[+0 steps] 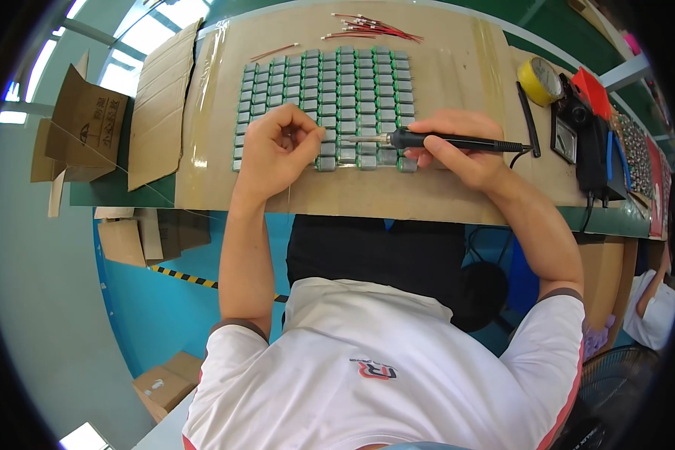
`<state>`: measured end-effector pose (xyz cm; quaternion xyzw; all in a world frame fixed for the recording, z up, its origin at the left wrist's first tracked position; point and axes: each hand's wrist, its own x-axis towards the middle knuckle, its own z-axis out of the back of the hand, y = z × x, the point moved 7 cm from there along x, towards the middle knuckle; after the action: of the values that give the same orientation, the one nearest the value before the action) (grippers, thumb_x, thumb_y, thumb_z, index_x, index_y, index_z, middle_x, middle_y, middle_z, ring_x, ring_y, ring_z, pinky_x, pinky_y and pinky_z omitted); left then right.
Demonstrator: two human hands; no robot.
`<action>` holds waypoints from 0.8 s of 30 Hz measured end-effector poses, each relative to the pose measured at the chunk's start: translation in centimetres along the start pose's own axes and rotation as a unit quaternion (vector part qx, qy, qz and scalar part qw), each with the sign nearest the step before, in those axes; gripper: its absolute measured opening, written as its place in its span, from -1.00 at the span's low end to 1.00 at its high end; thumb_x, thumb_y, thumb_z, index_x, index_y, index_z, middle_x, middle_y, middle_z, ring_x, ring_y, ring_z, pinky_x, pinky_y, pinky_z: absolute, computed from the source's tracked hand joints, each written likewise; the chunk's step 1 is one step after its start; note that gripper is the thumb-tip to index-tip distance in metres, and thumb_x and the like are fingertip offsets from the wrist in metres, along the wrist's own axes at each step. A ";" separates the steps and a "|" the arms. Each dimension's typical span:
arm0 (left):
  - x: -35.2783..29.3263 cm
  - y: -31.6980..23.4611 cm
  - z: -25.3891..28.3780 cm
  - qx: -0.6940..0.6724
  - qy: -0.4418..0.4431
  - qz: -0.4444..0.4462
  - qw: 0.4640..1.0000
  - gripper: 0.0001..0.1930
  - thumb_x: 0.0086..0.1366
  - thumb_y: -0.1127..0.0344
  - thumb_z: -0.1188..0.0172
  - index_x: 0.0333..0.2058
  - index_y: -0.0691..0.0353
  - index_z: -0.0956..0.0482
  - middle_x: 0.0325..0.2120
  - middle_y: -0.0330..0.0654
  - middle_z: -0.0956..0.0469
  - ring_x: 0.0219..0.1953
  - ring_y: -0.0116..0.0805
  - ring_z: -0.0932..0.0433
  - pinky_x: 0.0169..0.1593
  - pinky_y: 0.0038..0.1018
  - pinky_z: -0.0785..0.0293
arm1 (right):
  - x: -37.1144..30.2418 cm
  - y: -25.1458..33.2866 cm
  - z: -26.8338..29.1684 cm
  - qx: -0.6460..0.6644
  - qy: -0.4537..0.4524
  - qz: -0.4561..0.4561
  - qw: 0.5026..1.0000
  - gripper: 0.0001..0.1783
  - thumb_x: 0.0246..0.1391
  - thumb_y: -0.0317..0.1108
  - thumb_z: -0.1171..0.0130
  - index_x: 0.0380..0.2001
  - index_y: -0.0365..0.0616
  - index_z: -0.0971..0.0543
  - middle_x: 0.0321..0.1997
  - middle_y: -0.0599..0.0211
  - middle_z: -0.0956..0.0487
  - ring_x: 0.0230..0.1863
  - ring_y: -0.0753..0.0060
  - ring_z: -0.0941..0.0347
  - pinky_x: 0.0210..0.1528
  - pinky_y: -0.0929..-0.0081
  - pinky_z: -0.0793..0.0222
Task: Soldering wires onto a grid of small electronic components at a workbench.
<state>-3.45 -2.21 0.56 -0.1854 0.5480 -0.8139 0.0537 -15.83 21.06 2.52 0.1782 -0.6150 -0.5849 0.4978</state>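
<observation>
A grid of small grey battery-like blocks with green edges stands in tight rows on the cardboard-covered bench. My right hand is closed around the black handle of a soldering iron. Its metal tip points left and lies over the near rows of blocks. Over the grid's near left part, my left hand is closed, thumb and index finger pinched together. A thin strand, looking like solder wire, trails below that hand; its end at the fingertips is too fine to see. My left hand hides several blocks.
Red-and-black leads with white connectors lie beyond the grid. On the right are yellow tape, a black pen-like tool, a black soldering station and many small metal parts. An open carton stands left of a cardboard sheet.
</observation>
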 end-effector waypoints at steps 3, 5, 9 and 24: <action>-0.3 -1.0 0.1 -0.039 -0.061 0.016 0.997 -0.90 0.29 0.48 -0.34 -0.34 0.31 -0.57 -0.59 -0.40 -0.48 -0.55 -0.72 -0.35 -0.51 -0.70 -0.25 | -0.2 0.5 -0.5 -0.009 0.010 -0.016 1.000 -0.77 0.18 -0.58 -0.20 -0.10 -0.33 -0.69 -0.39 0.21 -0.71 -0.42 0.50 -0.66 -0.33 0.57 -0.55; -0.8 -2.1 0.3 -0.067 -0.095 0.037 0.993 -0.89 0.34 0.46 -0.32 -0.29 0.33 -0.56 -0.58 -0.39 -0.49 -0.53 -0.73 -0.38 -0.50 -0.72 -0.27 | -0.2 0.7 -0.6 -0.015 0.014 -0.001 1.000 -0.77 0.18 -0.58 -0.20 -0.10 -0.33 -0.69 -0.40 0.21 -0.71 -0.42 0.49 -0.65 -0.34 0.56 -0.55; -2.1 -2.1 0.3 -0.046 -0.124 0.052 0.990 -0.89 0.33 0.49 -0.32 -0.27 0.33 -0.55 -0.54 -0.36 -0.51 -0.52 -0.72 -0.43 -0.48 -0.73 -0.34 | -0.3 0.7 -0.7 -0.017 0.017 0.015 1.000 -0.77 0.16 -0.56 -0.21 -0.11 -0.32 -0.69 -0.41 0.21 -0.70 -0.44 0.47 -0.65 -0.35 0.54 -0.53; -4.6 -4.0 -1.9 0.181 -0.080 -0.155 0.968 -0.85 0.06 0.67 -0.28 -0.49 0.28 -0.54 -0.61 -0.31 -0.42 -0.68 -0.63 -0.36 -0.61 -0.66 -0.28 | -0.1 1.2 -0.9 -0.059 0.038 0.054 0.996 -0.78 0.13 -0.55 -0.23 -0.15 -0.32 -0.70 -0.43 0.20 -0.69 -0.45 0.44 -0.65 -0.38 0.53 -0.53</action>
<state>0.56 2.40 2.46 -0.3200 0.3500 -0.8804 0.0032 -14.61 20.98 3.33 0.1373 -0.5689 -0.5851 0.5614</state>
